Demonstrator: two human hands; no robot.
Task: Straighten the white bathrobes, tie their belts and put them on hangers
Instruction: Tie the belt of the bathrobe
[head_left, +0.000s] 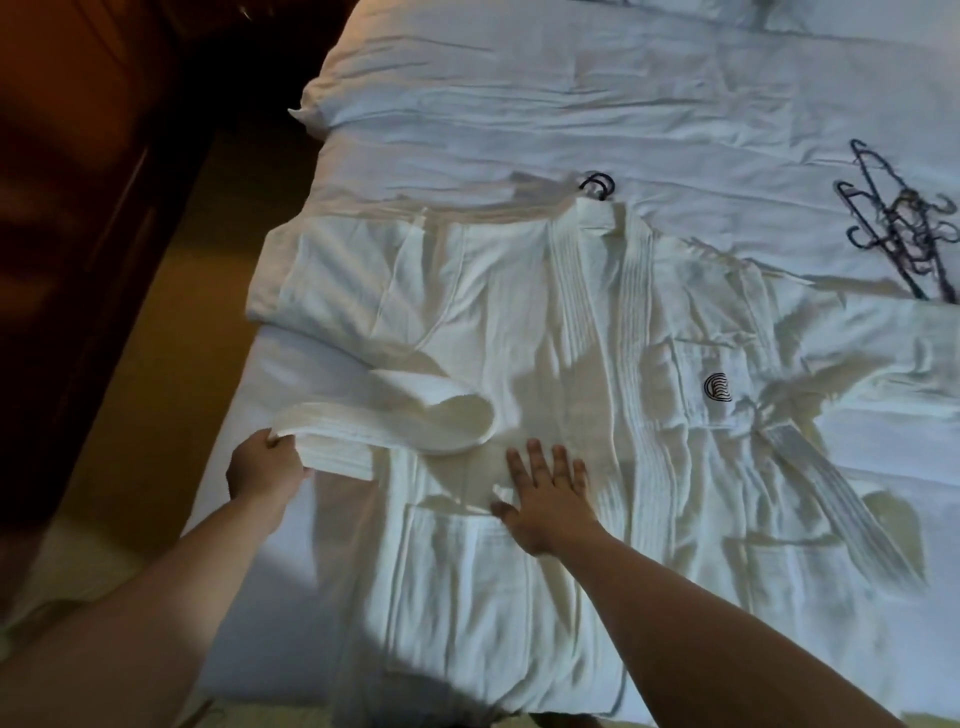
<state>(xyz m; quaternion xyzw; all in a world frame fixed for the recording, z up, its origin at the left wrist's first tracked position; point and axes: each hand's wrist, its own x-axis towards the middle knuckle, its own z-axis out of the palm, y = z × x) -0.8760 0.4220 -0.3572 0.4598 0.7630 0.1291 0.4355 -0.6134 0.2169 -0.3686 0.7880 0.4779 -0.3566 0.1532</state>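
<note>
White bathrobe (597, 374) flat, belt (395, 426) untied

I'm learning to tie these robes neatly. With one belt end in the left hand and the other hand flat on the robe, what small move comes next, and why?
Probably draw the belt end across the waist toward the right hand. The left hand pinches it at the robe's left edge, looped and slack, while the other belt end lies loose on the right. The bathrobe front is closed and pressed flat.
</note>
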